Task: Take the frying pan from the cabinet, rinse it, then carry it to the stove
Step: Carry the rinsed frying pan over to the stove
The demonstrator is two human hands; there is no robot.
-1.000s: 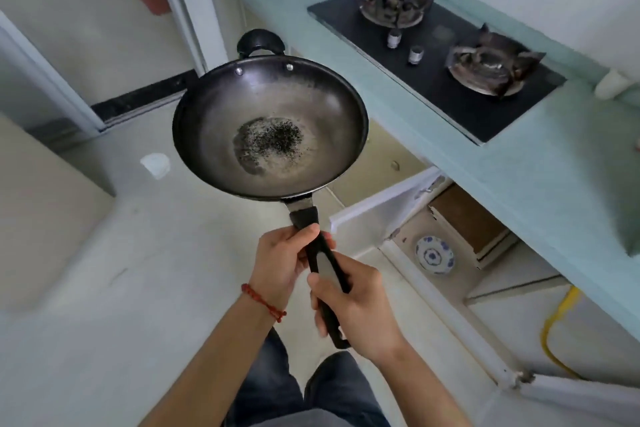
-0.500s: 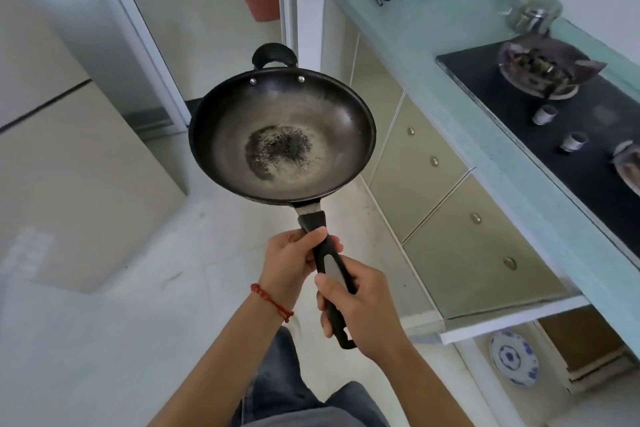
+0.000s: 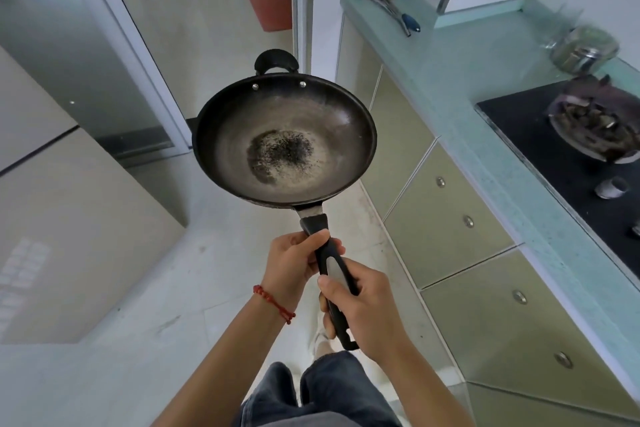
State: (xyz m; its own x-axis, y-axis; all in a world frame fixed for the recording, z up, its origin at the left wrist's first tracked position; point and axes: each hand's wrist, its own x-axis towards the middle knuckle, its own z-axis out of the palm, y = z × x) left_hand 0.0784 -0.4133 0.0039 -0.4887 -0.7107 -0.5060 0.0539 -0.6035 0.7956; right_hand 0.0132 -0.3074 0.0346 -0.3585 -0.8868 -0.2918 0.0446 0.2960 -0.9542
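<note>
Holding the frying pan [image 3: 284,139] out in front of the body, the person grips its long black handle [image 3: 329,263] with 2 hands. The pan sits at the centre of the frame, in the air above the pale floor, bowl level and facing up, with a dark speckled patch in its middle. Its long axis runs from the lower centre of the frame up toward the small loop handle [image 3: 276,61] at the far rim, tilted slightly left.

The left hand [image 3: 291,269] is the nearer of the 2 to the bowl: fingers curled closed around the handle just below the metal neck, thumb laid across the top. The right hand [image 3: 363,302] is wrapped shut around the lower half of the handle, thumb pressed along its side, with the handle's end showing below the palm.

The stove [image 3: 568,163] lies at the right edge of the frame, set in the green countertop [image 3: 460,87], well apart from the pan. No sink or tap is in view. Judgement: the pan looks dry, so rinsing appears outstanding, and the carry must go somewhere beyond this frame first. The 2-handed hold looks secure.
</note>
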